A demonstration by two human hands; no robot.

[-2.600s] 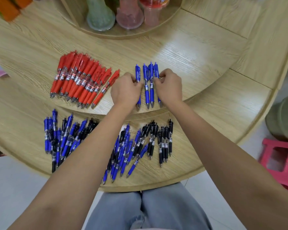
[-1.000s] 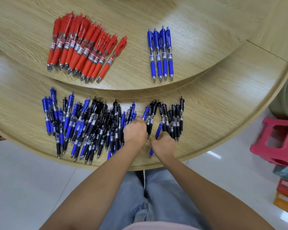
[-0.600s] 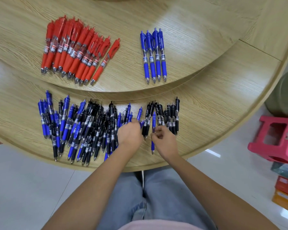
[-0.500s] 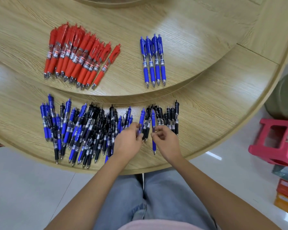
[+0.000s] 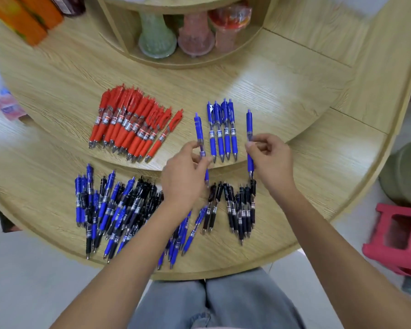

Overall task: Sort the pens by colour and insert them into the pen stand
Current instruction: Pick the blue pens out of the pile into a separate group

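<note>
My left hand (image 5: 186, 176) pinches one blue pen (image 5: 199, 131), held upright just left of a row of several blue pens (image 5: 222, 131) lying on the upper wooden tier. My right hand (image 5: 269, 160) pinches another blue pen (image 5: 249, 124) just right of that row. A pile of red pens (image 5: 133, 124) lies further left on the same tier. On the lower tier, a mixed heap of blue and black pens (image 5: 119, 210) sits left of my left arm, and a cluster of mostly black pens (image 5: 240, 207) lies between my arms. No pen stand shows.
The round wooden table (image 5: 306, 96) has two tiers. A shelf at the back holds a green vase (image 5: 156, 36) and pink containers (image 5: 196, 36). Orange boxes (image 5: 26, 17) stand at the far left. A pink stool (image 5: 399, 238) and a green bin (image 5: 406, 172) stand on the floor at right.
Both hands have risen from the mixed pens on the lower tier, each carrying one blue pen up to the sides of the blue row. The camera has tilted upward.
</note>
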